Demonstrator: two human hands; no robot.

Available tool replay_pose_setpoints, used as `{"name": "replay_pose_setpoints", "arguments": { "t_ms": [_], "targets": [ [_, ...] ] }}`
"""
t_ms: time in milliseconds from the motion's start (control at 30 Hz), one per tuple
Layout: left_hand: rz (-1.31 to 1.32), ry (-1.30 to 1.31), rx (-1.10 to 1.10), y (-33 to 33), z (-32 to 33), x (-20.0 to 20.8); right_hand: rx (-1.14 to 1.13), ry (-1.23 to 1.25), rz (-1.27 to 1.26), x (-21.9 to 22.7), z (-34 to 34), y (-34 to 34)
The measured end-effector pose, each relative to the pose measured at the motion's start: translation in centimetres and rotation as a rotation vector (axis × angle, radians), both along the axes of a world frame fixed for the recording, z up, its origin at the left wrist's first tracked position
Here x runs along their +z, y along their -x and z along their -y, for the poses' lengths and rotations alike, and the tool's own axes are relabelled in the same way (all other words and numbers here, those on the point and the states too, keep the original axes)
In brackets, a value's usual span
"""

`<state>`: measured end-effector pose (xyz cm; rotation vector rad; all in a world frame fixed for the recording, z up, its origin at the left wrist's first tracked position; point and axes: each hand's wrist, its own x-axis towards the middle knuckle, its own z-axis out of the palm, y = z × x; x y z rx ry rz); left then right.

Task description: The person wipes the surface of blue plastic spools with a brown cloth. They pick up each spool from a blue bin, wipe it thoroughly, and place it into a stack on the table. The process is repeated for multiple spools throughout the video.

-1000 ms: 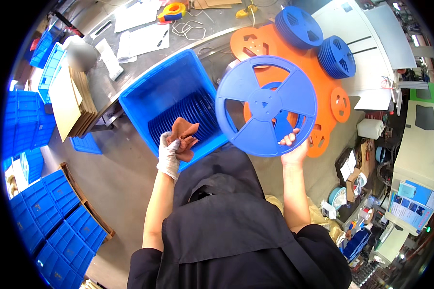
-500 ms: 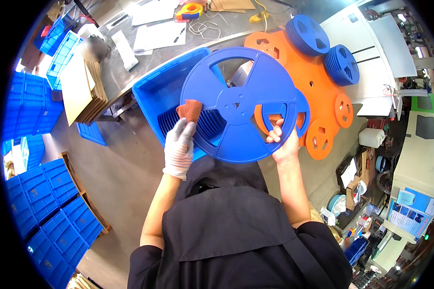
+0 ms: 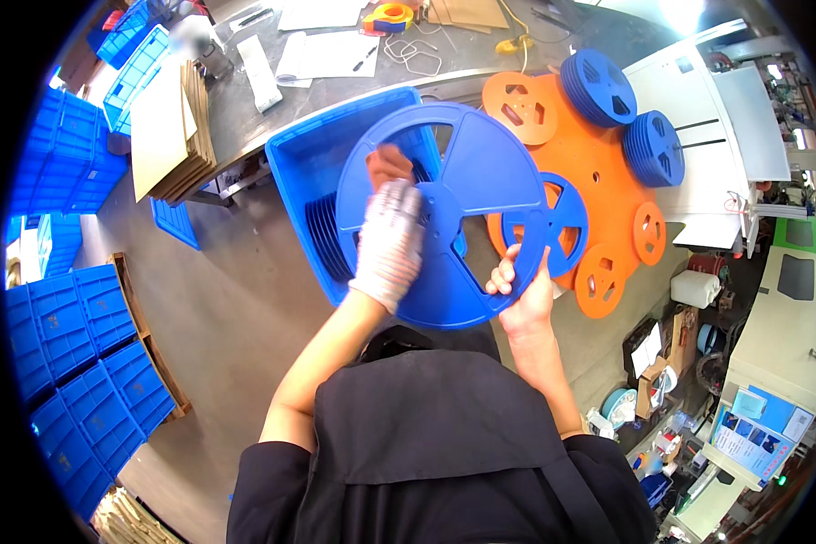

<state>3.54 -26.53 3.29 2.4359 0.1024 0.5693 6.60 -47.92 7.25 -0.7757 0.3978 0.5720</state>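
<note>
A large blue plastic reel flange (image 3: 490, 168) with wide cut-out windows is held up in front of me. My bare right hand (image 3: 526, 295) grips its lower right rim, fingers passing through a window. My left hand (image 3: 390, 240), in a whitish striped glove, lies over the left part of the disc. Its fingers are closed on a folded reddish-brown cloth-like piece (image 3: 390, 163) at the disc's face. Behind the flange is a blue plastic bin (image 3: 286, 154), where several similar blue discs (image 3: 325, 238) stand in a row.
An orange rotary stand (image 3: 598, 145) at right carries stacked blue reels (image 3: 598, 88) and orange discs. The grey workbench (image 3: 322, 95) beyond holds papers, a tape roll (image 3: 389, 18) and cord. Blue crates (image 3: 82, 335) are stacked at left, cardboard sheets (image 3: 168, 136) by the bench, a machine (image 3: 780, 335) at far right.
My left hand has moved from the disc's left edge inward and up across its face with the brown piece. The flange has turned and shifted slightly down in my right hand.
</note>
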Motion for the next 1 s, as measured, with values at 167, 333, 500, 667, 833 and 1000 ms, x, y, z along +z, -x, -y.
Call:
{"name": "replay_pose_setpoints", "arguments": {
  "t_ms": [167, 333, 500, 667, 833, 1000],
  "targets": [
    [0.070, -0.031, -0.230, 0.0, 2.9, 2.5, -0.023, -0.044, -0.100, -0.2, -0.8, -0.4],
    [-0.061, -0.003, 0.188, 3.6, -8.0, -5.9, -0.097, -0.047, -0.068, 0.1, 2.8, -1.7],
    [-0.037, 0.204, 0.222, 7.6, -8.7, -3.2, -0.124, -0.062, -0.014, -0.1, 4.3, -3.4],
    [-0.180, -0.383, -0.129, 7.3, -5.8, -1.2, -0.096, -0.037, -0.082, 0.5, 1.4, -4.3],
    [-0.204, -0.146, -0.139, 6.7, -5.0, -2.7, 0.082, -0.114, 0.063, 2.8, -1.9, -4.7],
    [-0.356, 1.380, -0.070, 8.8, -5.4, -4.4, 0.118, 0.081, 0.325, 3.9, -3.6, -5.8]
  ]
}}
